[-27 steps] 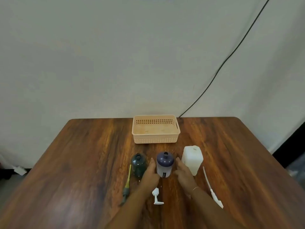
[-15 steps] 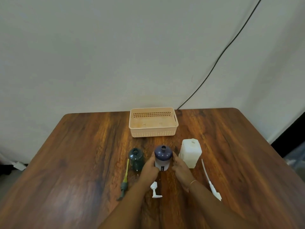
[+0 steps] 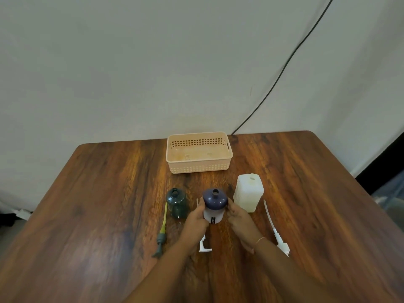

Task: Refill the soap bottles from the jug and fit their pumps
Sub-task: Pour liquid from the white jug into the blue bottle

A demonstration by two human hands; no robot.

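Note:
A blue-topped white soap bottle (image 3: pixel 214 204) stands open-necked at the table's middle. My left hand (image 3: pixel 196 217) grips its left side and my right hand (image 3: pixel 239 216) touches its right side. A dark green bottle (image 3: pixel 176 202) stands open to the left. To the right stands the white jug (image 3: pixel 249 192), its top hole uncovered. Three pumps lie flat: a green-and-yellow one (image 3: pixel 162 234) by the green bottle, a small white one (image 3: pixel 203 246) partly under my left arm, and a long white one (image 3: pixel 276 232) on the right.
A peach plastic basket (image 3: pixel 197 169) sits behind the bottles near the far edge of the wooden table (image 3: pixel 98 204). A black cable (image 3: pixel 282 73) runs down the wall to the table's back edge.
My hands have closed in on the blue-topped bottle from both sides. The view has tilted, so everything sits a little higher in the frame.

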